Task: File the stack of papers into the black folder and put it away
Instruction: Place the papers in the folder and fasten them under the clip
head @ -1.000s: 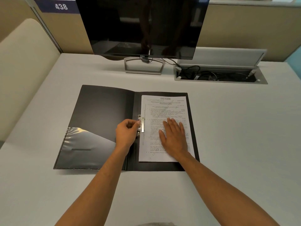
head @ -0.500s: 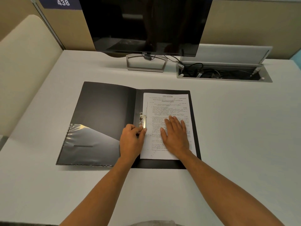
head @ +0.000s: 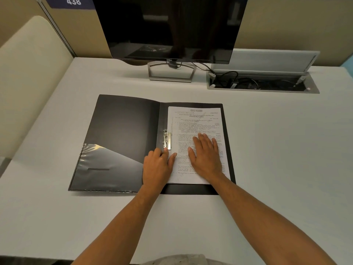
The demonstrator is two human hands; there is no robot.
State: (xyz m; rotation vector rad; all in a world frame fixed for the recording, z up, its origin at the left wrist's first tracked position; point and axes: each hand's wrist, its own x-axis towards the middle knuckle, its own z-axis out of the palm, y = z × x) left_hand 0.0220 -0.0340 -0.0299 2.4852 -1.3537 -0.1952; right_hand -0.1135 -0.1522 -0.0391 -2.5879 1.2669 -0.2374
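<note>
The papers lie in the open folder – right hand flat on them, left hand loosely curled, holding nothing, just below the upright metal clip.

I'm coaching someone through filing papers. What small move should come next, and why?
Probably let go and swing the folder's left cover shut. The papers already lie under the metal clip, right hand flat on them, left hand just below the clip, and the black folder is open.
</note>
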